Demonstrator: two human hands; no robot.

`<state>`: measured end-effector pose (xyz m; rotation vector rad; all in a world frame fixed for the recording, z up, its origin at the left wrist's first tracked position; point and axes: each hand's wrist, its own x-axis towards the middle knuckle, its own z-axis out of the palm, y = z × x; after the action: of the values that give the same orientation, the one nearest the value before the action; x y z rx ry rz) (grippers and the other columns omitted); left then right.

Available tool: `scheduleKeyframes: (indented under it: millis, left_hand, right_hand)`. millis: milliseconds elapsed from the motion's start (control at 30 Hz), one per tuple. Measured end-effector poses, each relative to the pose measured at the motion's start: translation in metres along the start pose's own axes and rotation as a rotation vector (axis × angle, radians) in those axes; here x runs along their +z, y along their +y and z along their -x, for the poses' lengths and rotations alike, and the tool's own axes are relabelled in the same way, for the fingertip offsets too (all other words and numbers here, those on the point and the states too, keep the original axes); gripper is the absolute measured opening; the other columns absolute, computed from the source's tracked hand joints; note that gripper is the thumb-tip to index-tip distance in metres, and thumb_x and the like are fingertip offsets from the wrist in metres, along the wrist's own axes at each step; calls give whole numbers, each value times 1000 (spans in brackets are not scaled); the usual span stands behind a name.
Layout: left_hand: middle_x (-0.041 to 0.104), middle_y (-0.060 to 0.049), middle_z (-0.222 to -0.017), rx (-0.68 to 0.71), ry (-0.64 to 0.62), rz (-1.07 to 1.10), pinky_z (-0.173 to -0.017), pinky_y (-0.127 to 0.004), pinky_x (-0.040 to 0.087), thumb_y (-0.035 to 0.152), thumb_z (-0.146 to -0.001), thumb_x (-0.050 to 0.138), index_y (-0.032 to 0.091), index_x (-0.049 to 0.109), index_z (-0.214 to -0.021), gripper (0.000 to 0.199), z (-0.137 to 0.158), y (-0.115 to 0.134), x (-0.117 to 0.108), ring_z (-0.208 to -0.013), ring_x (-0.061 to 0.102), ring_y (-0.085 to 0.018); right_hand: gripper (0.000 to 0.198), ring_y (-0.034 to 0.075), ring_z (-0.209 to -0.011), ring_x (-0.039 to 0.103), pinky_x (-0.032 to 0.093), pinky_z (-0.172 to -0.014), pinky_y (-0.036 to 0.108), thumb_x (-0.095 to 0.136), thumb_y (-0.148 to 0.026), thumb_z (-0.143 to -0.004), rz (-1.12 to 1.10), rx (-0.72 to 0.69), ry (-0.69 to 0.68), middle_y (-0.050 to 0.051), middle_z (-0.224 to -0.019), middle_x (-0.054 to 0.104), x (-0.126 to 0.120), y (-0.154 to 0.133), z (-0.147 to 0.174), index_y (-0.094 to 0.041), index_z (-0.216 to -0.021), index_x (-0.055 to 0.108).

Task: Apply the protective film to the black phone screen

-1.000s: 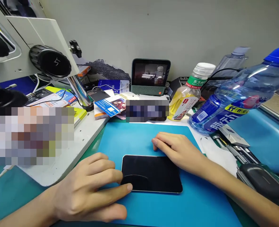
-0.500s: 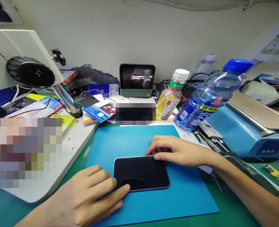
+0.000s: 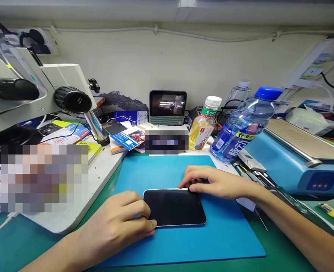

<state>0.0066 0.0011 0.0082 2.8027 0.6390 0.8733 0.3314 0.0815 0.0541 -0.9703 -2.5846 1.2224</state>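
A smartphone [image 3: 174, 208] with a dark screen and a thin silver rim lies face up, lengthwise across a blue mat [image 3: 161, 247]. My left hand [image 3: 118, 217] is closed around its near left corner, the index fingertip at the lower edge and the other fingers curled against the left end. At the far edge, toward the right, my right hand [image 3: 214, 182] pinches the phone's rim between thumb and bent fingers. The right fingertips are partly hidden behind the hand.
Left stands a microscope's white base [image 3: 99, 185] with its metal post [image 3: 96, 126]. Behind the mat are a small screen device [image 3: 167, 107], a tea bottle [image 3: 203, 126] and a large blue-capped bottle [image 3: 243, 126]. A blue heating machine [image 3: 291, 162] and tools lie right.
The camera view has tilted up and shifted, showing more wall. My left index finger has drawn back from the screen to the phone's lower edge and bent. The right hand keeps its place.
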Motion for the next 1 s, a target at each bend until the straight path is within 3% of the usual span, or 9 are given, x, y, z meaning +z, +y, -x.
scheduleKeyframes:
  millis: [400, 600, 733, 867, 933, 1000]
  left_hand:
    - [67, -3, -82, 40, -14, -120, -66, -32, 49, 11, -105, 56, 18, 61, -87, 21, -9, 7, 0, -73, 65, -17]
    - [66, -2, -87, -74, -59, -24, -68, -33, 45, 19, -105, 62, 20, 57, -90, 16, -3, 2, 2, -78, 61, -18]
    - [66, -5, -107, -188, -76, -6, -79, -36, 47, 28, -102, 69, 22, 54, -93, 18, 3, 2, 2, -93, 61, -22]
    - [61, -8, -133, -360, -92, -38, -97, -44, 48, 44, -95, 78, 25, 55, -114, 35, 4, 1, 3, -117, 59, -30]
    - [59, -9, -137, -432, -95, -39, -102, -46, 47, 50, -93, 78, 27, 52, -130, 51, 4, 0, 4, -123, 56, -32]
    - [60, -8, -134, -466, -116, -16, -104, -46, 47, 52, -94, 77, 28, 50, -134, 54, 3, -1, 4, -122, 56, -32]
  right_hand:
    - [34, 21, -109, 66, 51, -96, 35, 55, -44, -106, -7, -6, -6, 8, -117, 70, -1, 1, 0, -23, -122, 77]
    - [31, 20, -107, 66, 50, -95, 35, 55, -38, -106, -13, -7, -21, 8, -116, 70, -1, 2, -3, -22, -121, 77]
    - [31, 20, -108, 66, 49, -95, 35, 55, -37, -107, -13, -5, -19, 8, -117, 70, -1, 3, -3, -22, -121, 77]
    - [30, 20, -106, 67, 49, -94, 34, 58, -40, -105, -16, -3, -3, 7, -116, 71, 2, 6, -3, -23, -120, 78]
    - [31, 20, -104, 67, 49, -93, 33, 59, -43, -104, -15, 2, 19, 7, -113, 72, 4, 7, -4, -23, -117, 79]
    - [31, 21, -101, 68, 49, -90, 32, 60, -44, -103, -11, 13, 48, 6, -111, 73, 6, 7, -6, -23, -113, 79]
